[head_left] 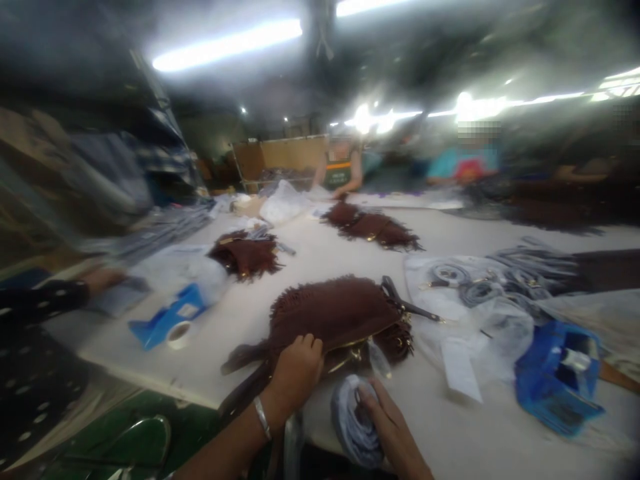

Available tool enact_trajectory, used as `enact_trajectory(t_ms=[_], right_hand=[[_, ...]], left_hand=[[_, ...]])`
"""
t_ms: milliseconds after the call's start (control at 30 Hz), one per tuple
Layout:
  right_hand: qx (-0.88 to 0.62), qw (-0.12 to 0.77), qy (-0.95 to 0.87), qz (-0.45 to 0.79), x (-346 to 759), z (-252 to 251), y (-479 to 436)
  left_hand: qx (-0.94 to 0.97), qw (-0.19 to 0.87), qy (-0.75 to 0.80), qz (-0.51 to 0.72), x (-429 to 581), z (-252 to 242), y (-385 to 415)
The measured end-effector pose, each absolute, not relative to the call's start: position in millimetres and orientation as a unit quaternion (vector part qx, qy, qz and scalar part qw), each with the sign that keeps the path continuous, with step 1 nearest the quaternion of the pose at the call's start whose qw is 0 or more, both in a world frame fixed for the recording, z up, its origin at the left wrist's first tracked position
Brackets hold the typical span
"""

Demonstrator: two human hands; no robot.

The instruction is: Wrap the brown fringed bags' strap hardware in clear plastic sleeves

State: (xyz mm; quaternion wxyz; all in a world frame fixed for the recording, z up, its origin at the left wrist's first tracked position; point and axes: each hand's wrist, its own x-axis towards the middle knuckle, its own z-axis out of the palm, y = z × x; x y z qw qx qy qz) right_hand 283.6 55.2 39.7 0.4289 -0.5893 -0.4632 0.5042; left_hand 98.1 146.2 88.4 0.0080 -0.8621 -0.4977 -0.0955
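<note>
A dark brown fringed leather bag (330, 307) lies on its side on the white table, with a gold zip along its near edge. My left hand (300, 367), a silver bangle at its wrist, is closed on the bag's near edge with fingers curled. In my right hand (387, 420) is a coiled strap (353, 417) wrapped in greyish plastic, just in front of the bag. The thumb presses on the coil from the right. A dark strap with a metal clip (415, 307) sticks out at the bag's right end.
Two more brown fringed bags (247, 257) (373, 227) lie farther back. On the left are a blue tape dispenser (173, 317) and a co-worker's dotted sleeve (45, 300). Wrapped straps (480, 287) and a blue box (557, 380) are at right. People stand across the table (300, 250).
</note>
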Motion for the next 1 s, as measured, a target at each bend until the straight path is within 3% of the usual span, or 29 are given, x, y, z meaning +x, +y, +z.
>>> enact_trajectory(t_ms=[167,533,767,1000], right_hand=[[-0.586,0.361,-0.573,0.446,288.2,68.4,83.4],[-0.654,0.273,-0.609,0.355,296.4,77.7,136.9],[-0.716,0.312,-0.531,0.327,275.1,75.0,160.5],[-0.725,0.414,-0.439,0.332,244.3,70.2,155.8]], left_hand=[[-0.859,-0.007,-0.5,-0.114,90.6,93.8,163.3],[-0.869,0.035,-0.466,-0.163,95.1,108.8,151.8],[-0.876,0.031,-0.437,-0.201,97.5,100.6,147.2],[-0.888,0.021,-0.421,-0.184,102.8,90.2,147.8]])
